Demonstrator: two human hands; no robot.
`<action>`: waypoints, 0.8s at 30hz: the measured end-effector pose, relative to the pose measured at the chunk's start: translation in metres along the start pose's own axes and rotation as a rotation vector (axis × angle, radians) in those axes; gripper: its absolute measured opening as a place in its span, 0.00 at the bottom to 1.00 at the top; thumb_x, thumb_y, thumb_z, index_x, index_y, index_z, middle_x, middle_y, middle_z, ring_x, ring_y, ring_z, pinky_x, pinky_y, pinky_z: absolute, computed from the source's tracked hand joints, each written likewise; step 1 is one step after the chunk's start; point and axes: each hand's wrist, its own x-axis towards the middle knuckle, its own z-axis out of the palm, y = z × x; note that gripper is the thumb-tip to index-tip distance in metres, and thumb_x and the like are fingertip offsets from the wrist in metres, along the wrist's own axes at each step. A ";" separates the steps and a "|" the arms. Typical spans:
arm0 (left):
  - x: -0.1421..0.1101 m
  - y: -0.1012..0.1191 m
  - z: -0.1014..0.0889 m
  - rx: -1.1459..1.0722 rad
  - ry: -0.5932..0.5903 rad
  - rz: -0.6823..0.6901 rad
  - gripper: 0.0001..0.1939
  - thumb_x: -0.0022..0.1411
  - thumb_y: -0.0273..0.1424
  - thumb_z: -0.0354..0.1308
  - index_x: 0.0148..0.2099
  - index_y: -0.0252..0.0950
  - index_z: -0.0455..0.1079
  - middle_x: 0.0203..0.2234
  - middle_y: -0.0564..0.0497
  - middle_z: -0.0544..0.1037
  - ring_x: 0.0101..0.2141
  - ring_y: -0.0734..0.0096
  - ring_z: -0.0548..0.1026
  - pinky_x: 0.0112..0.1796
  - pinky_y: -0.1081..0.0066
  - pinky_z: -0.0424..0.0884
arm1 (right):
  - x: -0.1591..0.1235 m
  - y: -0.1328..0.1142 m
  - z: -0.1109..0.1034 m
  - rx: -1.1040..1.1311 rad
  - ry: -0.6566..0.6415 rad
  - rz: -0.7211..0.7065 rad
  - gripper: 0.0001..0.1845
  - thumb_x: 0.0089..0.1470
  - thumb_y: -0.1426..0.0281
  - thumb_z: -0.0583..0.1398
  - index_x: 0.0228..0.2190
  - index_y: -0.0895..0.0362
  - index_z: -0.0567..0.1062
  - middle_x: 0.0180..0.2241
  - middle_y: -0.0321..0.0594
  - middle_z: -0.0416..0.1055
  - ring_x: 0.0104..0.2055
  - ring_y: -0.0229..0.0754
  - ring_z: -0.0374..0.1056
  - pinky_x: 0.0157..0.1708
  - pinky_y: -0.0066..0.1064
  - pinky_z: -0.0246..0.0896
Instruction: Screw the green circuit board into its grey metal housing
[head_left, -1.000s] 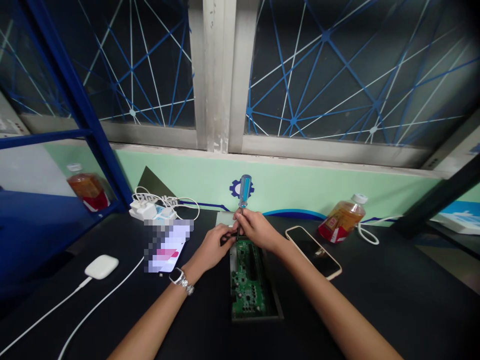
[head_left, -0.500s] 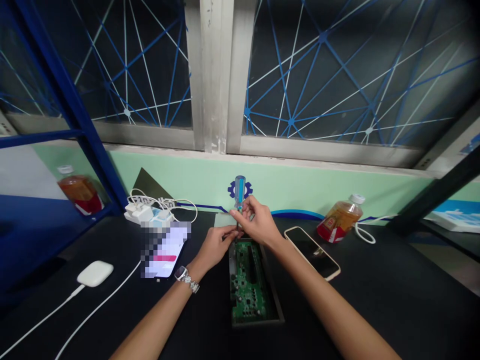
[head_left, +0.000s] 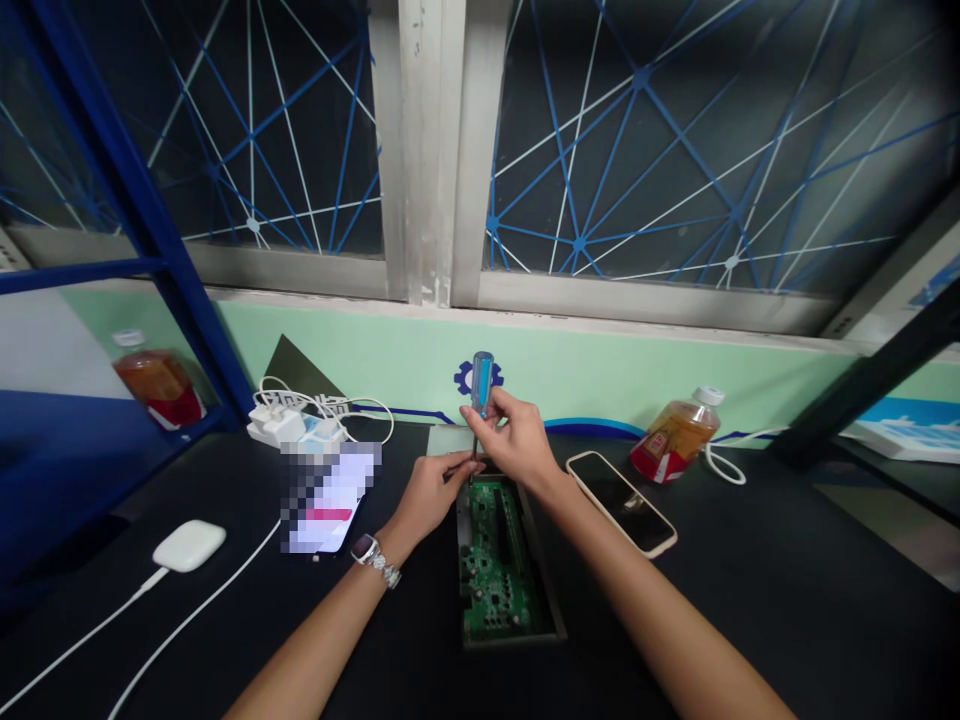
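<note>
Okay | right hand shut tight on blue screwdriver, which stands straight up | left hand half closed by the thin metal stick, cannot tell if touching | green circuit board lies in metal case at 6 o'clock from hands | gold-edged phone at 2 o'clock from board
</note>
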 end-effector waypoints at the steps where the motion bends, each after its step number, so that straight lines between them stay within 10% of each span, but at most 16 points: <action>1: 0.000 -0.001 0.000 -0.005 -0.001 -0.002 0.15 0.67 0.35 0.53 0.47 0.36 0.78 0.40 0.49 0.83 0.40 0.59 0.80 0.43 0.66 0.74 | 0.000 0.000 0.000 0.015 -0.005 0.004 0.19 0.57 0.53 0.57 0.24 0.54 0.63 0.19 0.33 0.65 0.21 0.37 0.62 0.23 0.27 0.54; 14: 0.001 -0.005 0.000 -0.048 -0.043 0.032 0.16 0.69 0.34 0.50 0.53 0.36 0.73 0.45 0.45 0.81 0.43 0.61 0.79 0.47 0.64 0.73 | 0.009 0.008 -0.016 0.647 -0.494 0.118 0.19 0.59 0.55 0.55 0.41 0.58 0.72 0.35 0.41 0.73 0.27 0.36 0.69 0.21 0.25 0.66; 24: 0.000 -0.008 0.002 -0.036 0.039 -0.007 0.14 0.66 0.36 0.55 0.47 0.36 0.77 0.40 0.47 0.83 0.40 0.60 0.80 0.43 0.67 0.74 | 0.000 0.025 0.003 0.455 -0.216 0.174 0.18 0.48 0.56 0.65 0.24 0.58 0.71 0.24 0.39 0.73 0.27 0.41 0.71 0.29 0.31 0.67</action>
